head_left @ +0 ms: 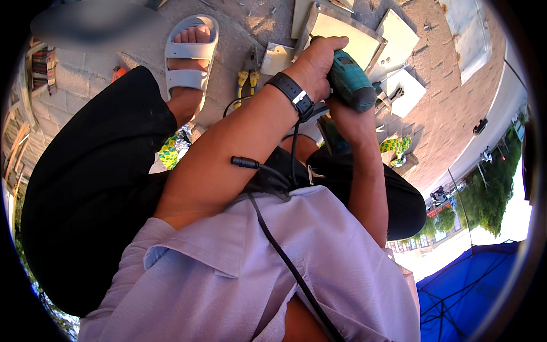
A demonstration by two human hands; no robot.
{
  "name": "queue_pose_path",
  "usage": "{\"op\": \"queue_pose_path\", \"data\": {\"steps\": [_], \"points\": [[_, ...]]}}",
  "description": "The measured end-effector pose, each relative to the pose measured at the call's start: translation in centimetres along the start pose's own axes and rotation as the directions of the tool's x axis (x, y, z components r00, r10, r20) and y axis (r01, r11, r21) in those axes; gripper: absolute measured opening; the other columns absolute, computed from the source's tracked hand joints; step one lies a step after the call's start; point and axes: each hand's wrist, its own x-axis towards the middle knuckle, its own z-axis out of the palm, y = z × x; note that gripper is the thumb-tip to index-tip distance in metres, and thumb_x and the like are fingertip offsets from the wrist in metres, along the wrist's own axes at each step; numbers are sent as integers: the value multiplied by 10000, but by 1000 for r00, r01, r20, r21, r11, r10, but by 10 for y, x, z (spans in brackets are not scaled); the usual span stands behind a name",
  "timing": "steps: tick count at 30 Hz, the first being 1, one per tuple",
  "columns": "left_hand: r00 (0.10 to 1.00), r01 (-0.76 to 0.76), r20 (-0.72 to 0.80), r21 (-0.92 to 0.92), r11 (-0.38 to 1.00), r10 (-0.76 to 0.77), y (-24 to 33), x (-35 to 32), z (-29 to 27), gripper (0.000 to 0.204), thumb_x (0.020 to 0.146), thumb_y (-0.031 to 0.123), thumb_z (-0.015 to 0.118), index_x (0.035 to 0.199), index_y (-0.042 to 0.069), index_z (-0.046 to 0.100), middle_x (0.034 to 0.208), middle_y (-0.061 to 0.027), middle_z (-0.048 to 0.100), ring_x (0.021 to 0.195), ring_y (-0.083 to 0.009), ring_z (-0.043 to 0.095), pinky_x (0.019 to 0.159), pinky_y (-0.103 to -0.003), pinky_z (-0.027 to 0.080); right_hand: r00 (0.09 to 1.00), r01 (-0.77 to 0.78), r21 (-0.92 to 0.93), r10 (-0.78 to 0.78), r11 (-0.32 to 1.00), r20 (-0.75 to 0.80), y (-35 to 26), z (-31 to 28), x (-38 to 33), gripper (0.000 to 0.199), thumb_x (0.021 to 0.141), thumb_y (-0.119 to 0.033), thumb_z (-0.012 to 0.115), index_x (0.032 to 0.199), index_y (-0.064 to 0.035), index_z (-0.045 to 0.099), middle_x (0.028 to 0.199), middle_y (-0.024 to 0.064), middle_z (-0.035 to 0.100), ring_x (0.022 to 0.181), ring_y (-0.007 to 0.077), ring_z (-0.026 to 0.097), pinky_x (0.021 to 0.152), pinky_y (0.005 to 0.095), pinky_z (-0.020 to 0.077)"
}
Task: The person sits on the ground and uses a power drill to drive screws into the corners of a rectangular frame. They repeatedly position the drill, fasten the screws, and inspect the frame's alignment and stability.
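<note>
Much of the hold is hidden: the left grip (315, 67) covers part of the teal drill (352, 80), while the drill's handle and the right grip's fingers are lost beneath its body. The right grip (348, 121) appears clamped on the drill from below, its forearm reaching nearly straight up. The left forearm slants across the body, a black watch (292, 95) at its wrist; the left grip lies against the drill's side, thumb stretched out, but its fingers curl from sight, so I cannot tell whether they are closed. Just beyond both grips lies a grey-framed cream panel (345, 29), partly covered by the left grip. Yellow-handled pliers (246, 80) lie left of the left grip, on the paving (231, 25). Farther left, a dark blurred shape (97, 25) cannot be made out.
</note>
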Motion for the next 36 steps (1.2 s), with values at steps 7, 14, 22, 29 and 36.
{"op": "queue_pose_path", "data": {"steps": [7,14,22,29,36], "points": [[998,47,-40,-33,998,-49,1,8,-3,217,899,228,697,972,51,595,830,-116,661,737,-262,668,736,-432,586,999,0,-60,3,998,40,2,-2,-1,226,815,-111,698,996,23,703,912,150,745,836,220,733,750,379,563],[997,35,-71,-75,997,-40,-6,16,-7,194,887,202,694,973,66,585,792,-98,639,683,-245,650,673,-419,581,997,-23,-37,26,999,74,8,-5,1,202,803,-96,698,975,9,683,848,115,724,764,209,708,705,371,555],[997,33,-67,-87,996,-39,-4,16,-8,211,889,210,697,985,66,577,797,-103,647,682,-239,651,669,-412,582,989,-87,-30,90,996,119,-9,-10,1,138,837,-87,676,918,24,660,685,108,685,610,202,704,589,354,552],[997,38,-64,-68,997,-42,-3,16,-7,222,898,226,692,987,62,573,795,-112,650,680,-242,650,672,-411,582,989,-78,-74,86,994,117,-13,-11,2,131,852,-98,669,894,25,653,643,104,674,587,202,705,575,351,549],[998,52,-32,-66,996,-54,-3,17,-11,217,905,225,683,978,52,574,793,-117,652,686,-246,652,678,-413,583,992,-38,-88,48,995,115,-9,-9,2,131,839,-107,675,875,18,657,636,109,676,570,210,704,577,353,548]]}}
